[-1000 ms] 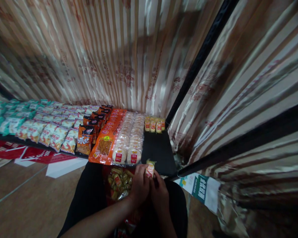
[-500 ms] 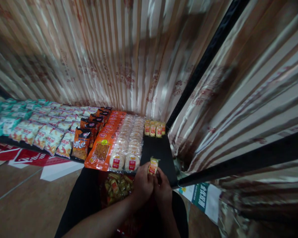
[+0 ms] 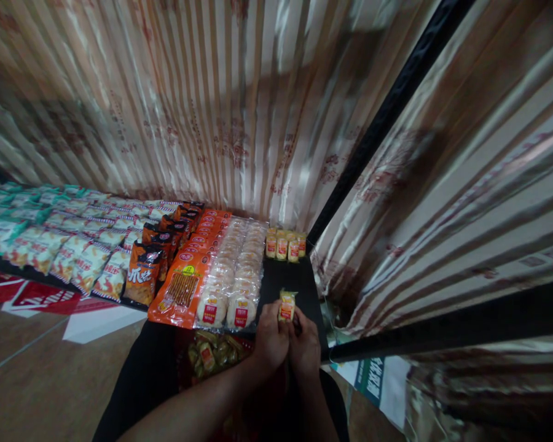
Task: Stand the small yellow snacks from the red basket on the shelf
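A small yellow snack packet with a red label is held upright over the near part of the black shelf. My left hand is closed on its left side. My right hand sits close against the left one, its fingers closed at the packet's lower right edge. Farther back on the shelf stands a small group of similar yellow packets. Below the shelf edge, between my legs, lies a heap of the same kind of packets, partly covered by my left forearm.
Left of my hands are two rows of round rice crackers, orange stick-snack bags, dark-orange bags, white bags and teal bags. A black upright post rises at right before a striped curtain.
The view has shifted slightly, so the shelf and snacks appear lower and a little to the left. Both hands still hold the packet, which stays near the same place in view.
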`<state>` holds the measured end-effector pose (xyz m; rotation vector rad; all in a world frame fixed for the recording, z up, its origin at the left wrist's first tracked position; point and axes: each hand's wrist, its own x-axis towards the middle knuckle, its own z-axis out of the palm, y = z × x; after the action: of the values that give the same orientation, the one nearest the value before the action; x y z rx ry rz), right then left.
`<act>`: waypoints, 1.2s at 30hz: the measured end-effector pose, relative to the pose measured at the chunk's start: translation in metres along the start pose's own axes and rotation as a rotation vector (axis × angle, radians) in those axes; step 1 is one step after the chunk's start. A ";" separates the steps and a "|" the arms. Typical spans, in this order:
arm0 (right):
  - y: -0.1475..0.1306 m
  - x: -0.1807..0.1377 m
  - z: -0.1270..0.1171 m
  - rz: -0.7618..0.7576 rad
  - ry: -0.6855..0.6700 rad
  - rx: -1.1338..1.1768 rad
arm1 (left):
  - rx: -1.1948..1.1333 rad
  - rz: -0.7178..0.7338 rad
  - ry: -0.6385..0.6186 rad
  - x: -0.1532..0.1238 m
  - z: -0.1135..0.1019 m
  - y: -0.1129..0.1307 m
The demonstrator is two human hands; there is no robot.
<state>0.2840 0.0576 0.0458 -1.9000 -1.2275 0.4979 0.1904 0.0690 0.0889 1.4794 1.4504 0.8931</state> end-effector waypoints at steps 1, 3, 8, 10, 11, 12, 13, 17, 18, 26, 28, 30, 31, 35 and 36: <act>0.001 0.002 0.000 0.001 0.003 -0.007 | 0.000 -0.005 -0.006 0.002 0.000 0.001; 0.002 0.006 0.001 0.004 0.006 -0.023 | 0.003 -0.014 -0.015 0.005 0.002 0.002; 0.005 0.016 0.004 0.008 0.037 -0.046 | 0.010 -0.002 -0.003 0.013 0.008 0.002; 0.006 0.020 0.005 0.021 0.047 -0.054 | 0.013 -0.008 -0.001 0.017 0.011 0.003; 0.006 0.022 0.005 0.026 0.052 -0.058 | 0.014 -0.012 -0.002 0.019 0.012 0.004; 0.006 0.024 0.005 0.029 0.057 -0.062 | 0.014 -0.012 -0.005 0.022 0.013 0.005; 0.007 0.026 0.005 0.028 0.061 -0.065 | 0.012 -0.011 -0.009 0.024 0.014 0.006; 0.007 0.036 0.004 0.013 0.070 -0.084 | 0.008 -0.013 -0.027 0.034 0.019 0.012; 0.007 0.038 0.003 0.012 0.067 -0.088 | 0.017 -0.011 -0.032 0.037 0.020 0.013; 0.002 0.053 0.000 0.018 0.073 -0.141 | 0.098 -0.014 -0.051 0.054 0.027 0.024; 0.003 0.057 0.000 0.020 0.098 -0.148 | 0.099 -0.016 -0.052 0.058 0.030 0.026; 0.005 0.061 0.001 0.005 0.115 -0.137 | 0.105 -0.022 -0.050 0.062 0.033 0.028; 0.006 0.063 0.001 -0.007 0.123 -0.125 | 0.107 -0.024 -0.048 0.064 0.035 0.029; 0.006 0.072 0.003 -0.042 0.146 -0.083 | 0.059 -0.002 -0.026 0.076 0.042 0.029; 0.005 0.074 0.003 -0.040 0.148 -0.085 | 0.042 0.005 -0.016 0.079 0.044 0.028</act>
<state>0.3176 0.1237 0.0470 -1.9421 -1.2035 0.2820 0.2468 0.1443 0.0928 1.5183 1.4630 0.8564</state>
